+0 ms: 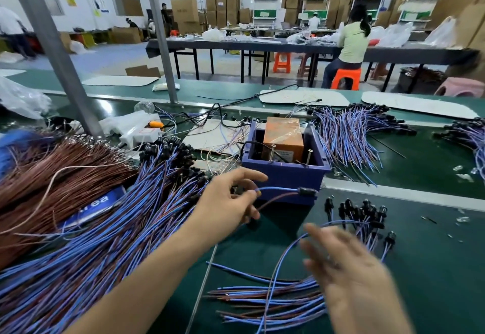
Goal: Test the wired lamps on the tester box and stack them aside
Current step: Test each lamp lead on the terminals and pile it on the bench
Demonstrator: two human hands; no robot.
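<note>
Left hand (pixel 228 202) pinching lamp (pixel 305 191) at tester box (pixel 286 176) edge, right hand (pixel 349 276) spread

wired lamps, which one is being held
The lamp by the blue tester box front: the left hand pinches its wires, while the others lie in piles.

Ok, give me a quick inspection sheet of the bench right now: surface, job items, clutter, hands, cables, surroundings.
Surface: green mat, wires heaped on both sides.
Job's things: blue tester box mid-bench; one lamp at its front face; small lamp stack near right; big lamp heap left.
Clutter: brown wire bundle, plastic bag, white power strip.
Hands: left hand pinches the lamp's wires; right hand open, blurred, above the stack.
Cables: black lead loops into the box.
Surroundings: seated worker, cardboard boxes, orange stool.
</note>
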